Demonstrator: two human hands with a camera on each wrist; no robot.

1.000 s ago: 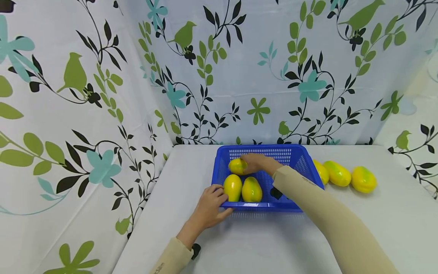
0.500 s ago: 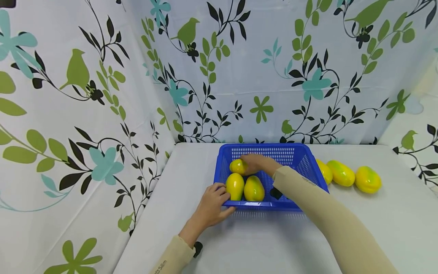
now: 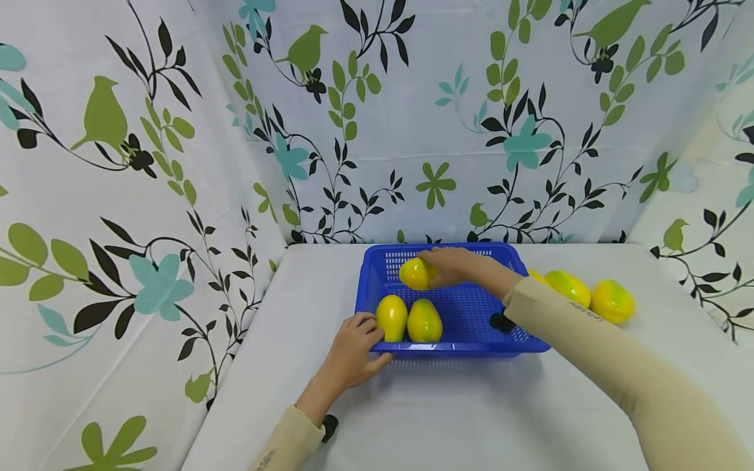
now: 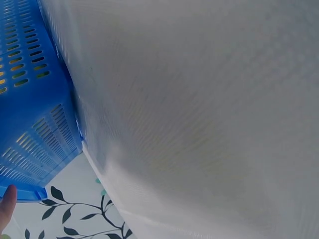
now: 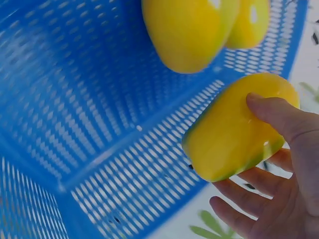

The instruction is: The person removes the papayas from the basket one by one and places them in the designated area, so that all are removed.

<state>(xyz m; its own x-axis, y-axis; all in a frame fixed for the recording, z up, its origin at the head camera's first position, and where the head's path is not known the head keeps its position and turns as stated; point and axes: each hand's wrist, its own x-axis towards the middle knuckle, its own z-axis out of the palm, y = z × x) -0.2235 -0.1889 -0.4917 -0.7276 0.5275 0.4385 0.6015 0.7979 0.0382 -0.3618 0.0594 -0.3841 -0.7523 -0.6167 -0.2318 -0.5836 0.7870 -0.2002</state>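
Observation:
In the head view, my right hand (image 3: 450, 267) grips a yellow-green mango (image 3: 417, 274) over the back left part of the blue plastic basket (image 3: 462, 347). The right wrist view shows the thumb on one side of this mango (image 5: 239, 132) and the fingers beneath it, close to the basket's slotted wall. Two more mangoes, a left one (image 3: 391, 318) and a right one (image 3: 424, 321), lie side by side at the basket's front left. My left hand (image 3: 351, 350) holds the front left corner of the basket, fingers at the rim and thumb in front.
On the white table (image 3: 412, 418), right of the basket, lie an elongated mango (image 3: 568, 288) and a rounder mango (image 3: 612, 301). Another is mostly hidden behind the right sleeve (image 3: 548, 304). A patterned curtain (image 3: 377, 150) hangs behind the table and along both sides.
My right hand has lifted the mango up from the two others and slightly right in the basket. The left hand stays at the basket corner. The head view has shifted a little.

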